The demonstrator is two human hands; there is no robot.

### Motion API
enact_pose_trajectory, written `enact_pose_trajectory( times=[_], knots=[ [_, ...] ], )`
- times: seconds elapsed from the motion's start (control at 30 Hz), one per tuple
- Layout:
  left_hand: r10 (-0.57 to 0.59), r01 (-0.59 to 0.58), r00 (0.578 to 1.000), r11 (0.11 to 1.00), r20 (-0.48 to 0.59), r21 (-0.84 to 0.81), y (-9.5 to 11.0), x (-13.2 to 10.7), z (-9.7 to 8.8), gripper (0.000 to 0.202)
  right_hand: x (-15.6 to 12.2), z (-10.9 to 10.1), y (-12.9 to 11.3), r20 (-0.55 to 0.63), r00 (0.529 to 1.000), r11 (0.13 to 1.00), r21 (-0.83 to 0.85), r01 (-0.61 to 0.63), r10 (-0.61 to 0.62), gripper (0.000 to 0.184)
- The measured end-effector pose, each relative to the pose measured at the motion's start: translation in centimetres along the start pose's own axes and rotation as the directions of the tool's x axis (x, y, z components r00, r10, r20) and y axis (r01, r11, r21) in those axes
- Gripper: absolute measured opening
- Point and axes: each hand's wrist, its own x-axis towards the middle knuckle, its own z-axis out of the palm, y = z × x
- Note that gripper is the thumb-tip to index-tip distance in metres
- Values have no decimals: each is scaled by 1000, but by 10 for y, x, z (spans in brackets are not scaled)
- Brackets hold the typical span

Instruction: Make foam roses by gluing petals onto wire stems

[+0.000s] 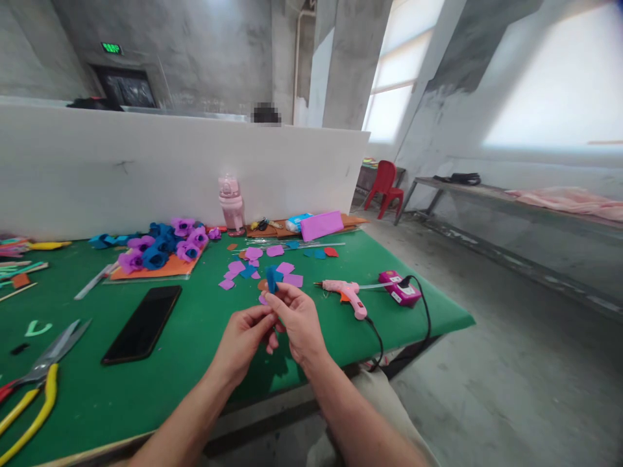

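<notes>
Over the front of the green table, my two hands meet with fingertips close together. My right hand (300,321) pinches a small rolled piece of blue paper (271,279), which stands up above the thumb. My left hand (247,334) is closed just below it, thumb against fingers; what lies between them is hidden. Loose purple paper pieces (293,280) and a few blue ones lie just beyond. To the right of my right hand, a pink hot glue gun (343,292) rests on its side with a glue stick in its back.
Left are a black phone (142,323), yellow-handled scissors (46,370) and purple and blue paper flowers (158,250). A pink bottle (232,206) stands by the white partition (185,162). A magenta power box (400,288) with a black cable sits near the right edge of the green table (195,395).
</notes>
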Motion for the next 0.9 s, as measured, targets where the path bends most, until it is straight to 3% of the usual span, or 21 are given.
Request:
enact_pose_trajectory(
  times=[0.27,0.67,0.9],
  knots=[
    [-13,15,999,999,40,-38,-7,3,-5,23,3,-8,0,117,980,976,130,-174,159,30],
    [-61,61,998,998,6,-34,0,2,-3,27,2,-2,6,-98,993,986,-157,54,-70,22],
    [-50,50,997,999,-55,1,3,1,-1,28,-1,4,8,-138,987,971,-237,43,-78,23]
  ],
)
